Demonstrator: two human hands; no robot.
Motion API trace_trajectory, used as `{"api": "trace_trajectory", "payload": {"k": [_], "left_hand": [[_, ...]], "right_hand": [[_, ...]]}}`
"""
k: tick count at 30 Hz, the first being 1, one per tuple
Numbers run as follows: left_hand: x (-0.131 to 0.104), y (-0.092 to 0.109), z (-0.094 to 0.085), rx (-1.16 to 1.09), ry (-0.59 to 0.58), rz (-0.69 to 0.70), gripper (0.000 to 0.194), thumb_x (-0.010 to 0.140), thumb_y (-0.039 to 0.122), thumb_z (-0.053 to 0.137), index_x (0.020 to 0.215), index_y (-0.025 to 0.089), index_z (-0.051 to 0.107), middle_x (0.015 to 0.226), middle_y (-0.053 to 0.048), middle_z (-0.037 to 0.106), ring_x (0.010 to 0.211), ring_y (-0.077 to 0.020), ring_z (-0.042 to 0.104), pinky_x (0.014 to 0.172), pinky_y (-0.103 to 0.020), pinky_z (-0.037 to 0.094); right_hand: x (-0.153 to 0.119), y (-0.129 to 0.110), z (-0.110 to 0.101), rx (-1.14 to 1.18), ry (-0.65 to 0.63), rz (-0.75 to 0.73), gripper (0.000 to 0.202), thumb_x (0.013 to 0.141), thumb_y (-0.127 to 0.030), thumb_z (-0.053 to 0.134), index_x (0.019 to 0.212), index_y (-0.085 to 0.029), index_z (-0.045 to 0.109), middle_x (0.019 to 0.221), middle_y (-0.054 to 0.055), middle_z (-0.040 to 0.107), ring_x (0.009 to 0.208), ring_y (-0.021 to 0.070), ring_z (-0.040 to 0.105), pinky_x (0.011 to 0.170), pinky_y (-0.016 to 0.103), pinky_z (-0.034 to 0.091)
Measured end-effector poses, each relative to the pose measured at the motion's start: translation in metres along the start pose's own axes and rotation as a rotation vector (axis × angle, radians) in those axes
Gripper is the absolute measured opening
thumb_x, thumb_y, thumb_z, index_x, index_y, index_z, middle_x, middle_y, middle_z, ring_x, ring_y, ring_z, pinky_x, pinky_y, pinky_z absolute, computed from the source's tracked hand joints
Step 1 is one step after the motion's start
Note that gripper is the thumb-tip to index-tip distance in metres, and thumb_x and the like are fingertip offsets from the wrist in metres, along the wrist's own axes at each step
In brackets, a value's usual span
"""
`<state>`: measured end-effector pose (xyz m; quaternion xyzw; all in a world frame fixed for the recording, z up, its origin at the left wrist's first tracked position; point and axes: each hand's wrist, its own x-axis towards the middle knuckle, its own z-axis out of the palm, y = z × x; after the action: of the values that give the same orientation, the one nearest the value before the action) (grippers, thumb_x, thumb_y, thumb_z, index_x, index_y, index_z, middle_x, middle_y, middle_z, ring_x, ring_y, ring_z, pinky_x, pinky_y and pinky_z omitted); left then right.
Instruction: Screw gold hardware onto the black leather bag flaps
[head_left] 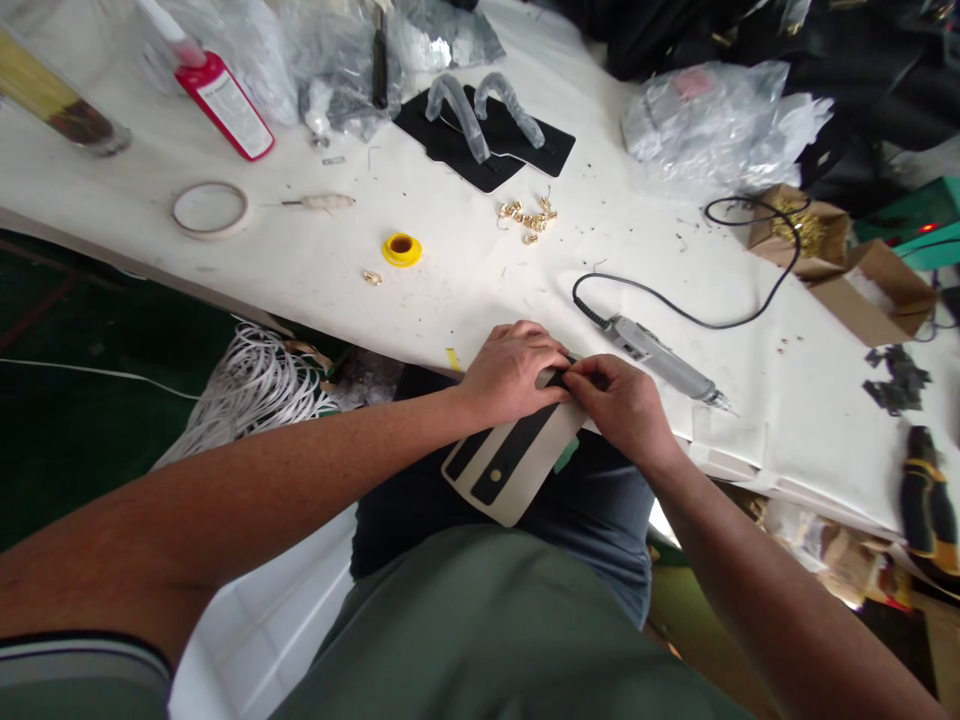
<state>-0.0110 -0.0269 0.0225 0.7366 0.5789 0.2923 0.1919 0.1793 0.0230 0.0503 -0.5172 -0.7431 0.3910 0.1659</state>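
Note:
A flat beige panel (525,465) with black strips and a small round light spot on one strip lies over my lap, its far end at the table edge. My left hand (517,372) grips the panel's far end from above, thumb across a black strip. My right hand (621,402) is closed in a pinch at the same end, close beside the left fingertips. Whatever small part lies between the right fingertips is hidden. A grey corded electric screwdriver (660,358) lies just beyond my right hand.
Gold-coloured metal fittings (529,215), a yellow ring (402,249), a tape roll (210,209) and a red bottle (225,105) lie on the white table (465,290). Black pieces with grey-wrapped handles (457,115) sit at the back. Pliers (928,500) and cardboard boxes (862,290) are at right.

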Motion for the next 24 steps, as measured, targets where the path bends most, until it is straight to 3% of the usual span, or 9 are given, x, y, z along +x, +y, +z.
{"api": "trace_trajectory", "payload": {"k": [11,18,24], "left_hand": [[0.001,0.001,-0.003,-0.026,-0.028,-0.022,0.028,0.084,0.041,0.083,0.107,0.026,0.076,0.123,-0.003,0.079,0.132,-0.0316,0.058,0.109,-0.051,0.041],[0.001,0.0,-0.002,-0.009,-0.018,-0.004,0.027,0.085,0.041,0.083,0.108,0.027,0.077,0.124,-0.002,0.079,0.13,-0.0298,0.058,0.109,-0.049,0.042],[0.001,0.0,0.0,0.006,0.001,0.001,0.028,0.084,0.04,0.083,0.107,0.026,0.077,0.124,-0.002,0.079,0.129,-0.0283,0.06,0.108,-0.048,0.044]], "right_hand": [[0.025,-0.009,-0.018,0.104,-0.311,0.219,0.019,0.079,-0.038,0.075,0.082,-0.019,0.07,0.053,-0.002,0.061,0.046,0.0138,0.055,0.044,0.024,0.041],[0.013,-0.002,-0.012,0.133,-0.178,0.102,0.021,0.084,-0.042,0.071,0.082,-0.02,0.069,0.059,-0.003,0.061,0.052,0.013,0.053,0.05,0.026,0.041],[0.007,-0.002,-0.012,0.168,-0.205,0.12,0.027,0.087,-0.047,0.069,0.088,-0.02,0.072,0.059,-0.003,0.06,0.054,0.0134,0.053,0.052,0.026,0.041]]}}
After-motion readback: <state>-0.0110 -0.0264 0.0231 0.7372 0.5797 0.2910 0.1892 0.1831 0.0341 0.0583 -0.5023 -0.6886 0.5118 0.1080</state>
